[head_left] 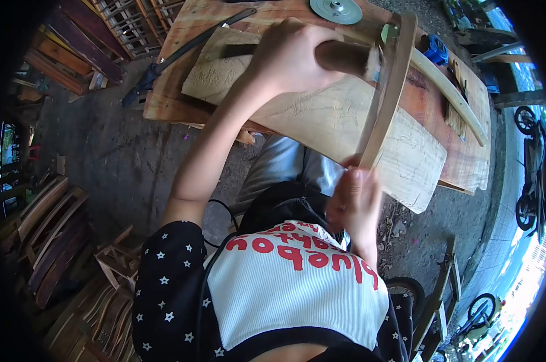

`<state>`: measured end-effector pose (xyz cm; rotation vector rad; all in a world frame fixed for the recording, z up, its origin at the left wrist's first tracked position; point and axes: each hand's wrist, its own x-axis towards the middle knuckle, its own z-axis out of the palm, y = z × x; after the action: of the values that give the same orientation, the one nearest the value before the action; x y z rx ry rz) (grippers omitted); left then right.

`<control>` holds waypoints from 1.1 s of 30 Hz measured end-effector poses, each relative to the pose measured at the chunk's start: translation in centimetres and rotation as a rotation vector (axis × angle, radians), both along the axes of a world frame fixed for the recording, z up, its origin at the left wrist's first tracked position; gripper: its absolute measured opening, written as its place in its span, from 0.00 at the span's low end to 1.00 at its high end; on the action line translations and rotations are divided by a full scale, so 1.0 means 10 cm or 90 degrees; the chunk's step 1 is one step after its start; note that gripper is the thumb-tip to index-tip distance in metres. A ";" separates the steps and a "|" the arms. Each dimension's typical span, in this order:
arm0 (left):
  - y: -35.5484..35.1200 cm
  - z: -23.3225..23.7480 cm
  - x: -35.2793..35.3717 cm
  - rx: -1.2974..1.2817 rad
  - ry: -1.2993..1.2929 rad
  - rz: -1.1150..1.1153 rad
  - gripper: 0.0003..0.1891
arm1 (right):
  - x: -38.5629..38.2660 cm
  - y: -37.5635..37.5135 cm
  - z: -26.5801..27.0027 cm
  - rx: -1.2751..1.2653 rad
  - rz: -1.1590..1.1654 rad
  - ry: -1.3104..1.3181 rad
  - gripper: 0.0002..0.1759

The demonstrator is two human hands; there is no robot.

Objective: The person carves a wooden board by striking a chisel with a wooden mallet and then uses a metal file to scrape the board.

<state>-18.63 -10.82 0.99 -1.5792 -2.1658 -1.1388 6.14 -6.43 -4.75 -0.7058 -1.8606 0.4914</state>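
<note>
My left hand (294,57) is wrapped round a thick brown cylindrical piece (342,58), whose far end is close to a curved wooden strip (389,99). What that end is made of is blurred. Nearer my body, my right hand (357,196) is closed on the lower end of the strip, which stands up across a broad pale wooden board (321,111). The board lies on a reddish wooden table (170,90). Some blur covers the right hand and part of the strip.
A metal disc (336,9) rests at the table's far edge. Right of the strip are another curved pale piece (451,96) and a blue object (436,50). A dark curved bar (203,39) lies at left. Curved wood pieces (53,223) are stacked on the lower left.
</note>
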 end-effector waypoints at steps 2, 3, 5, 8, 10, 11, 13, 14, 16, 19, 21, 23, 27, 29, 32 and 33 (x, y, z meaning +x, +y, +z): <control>-0.03 -0.04 -0.08 0.000 -0.008 0.018 0.09 | -0.08 -0.10 0.32 -0.552 0.380 -0.142 0.16; -0.02 -0.02 -0.06 0.001 -0.011 0.017 0.09 | -0.04 -0.03 0.43 -0.479 0.308 -0.072 0.20; -0.07 0.00 -0.06 0.021 0.011 0.011 0.11 | 0.02 0.14 0.63 -0.531 0.181 0.109 0.24; -0.10 0.04 -0.08 -0.005 0.005 0.002 0.16 | -0.02 0.30 0.70 -0.443 0.259 0.476 0.24; -0.10 0.06 -0.07 -0.018 0.001 0.007 0.16 | -0.18 0.07 0.46 -0.415 0.322 0.590 0.22; -0.10 0.07 -0.07 -0.033 -0.002 0.010 0.16 | -0.17 -0.05 0.20 -0.290 0.182 0.227 0.19; -0.12 0.06 -0.07 -0.012 -0.058 0.013 0.16 | -0.26 -0.28 0.40 -0.839 0.453 -0.050 0.15; -0.17 0.01 -0.17 -0.028 -0.048 -0.009 0.16 | -0.19 -0.27 0.41 -0.841 0.431 -0.066 0.15; -0.19 0.10 -0.16 -0.035 -0.109 -0.012 0.14 | -0.04 -0.13 0.47 -0.804 0.340 -0.008 0.16; -0.08 0.17 0.02 0.024 -0.123 -0.010 0.12 | 0.23 0.15 0.43 -0.645 0.198 0.214 0.19; 0.13 0.07 0.23 0.168 0.042 -0.115 0.12 | 0.47 0.33 0.39 -0.588 0.165 0.304 0.20; 0.26 0.15 0.73 0.011 -0.031 -0.170 0.15 | 0.70 0.42 0.34 -0.559 0.129 0.347 0.20; 0.73 0.04 1.79 -0.063 -0.035 -0.393 0.08 | 1.02 0.43 0.36 -0.542 -0.117 0.353 0.23; 0.83 0.01 2.08 -0.098 -0.017 -0.432 0.07 | 1.28 0.48 0.31 -0.521 -0.120 0.369 0.24; 0.94 -0.09 2.17 -0.088 -0.046 -0.424 0.06 | 1.58 0.52 0.46 -0.394 -0.202 0.367 0.23; 0.95 -0.07 2.14 -0.092 -0.067 -0.399 0.05 | 1.73 0.57 0.51 -0.354 -0.221 0.367 0.23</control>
<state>2.81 -1.34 0.28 -2.4165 -1.8895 -1.2604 23.40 -0.75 0.32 -1.0941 -1.0335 0.8871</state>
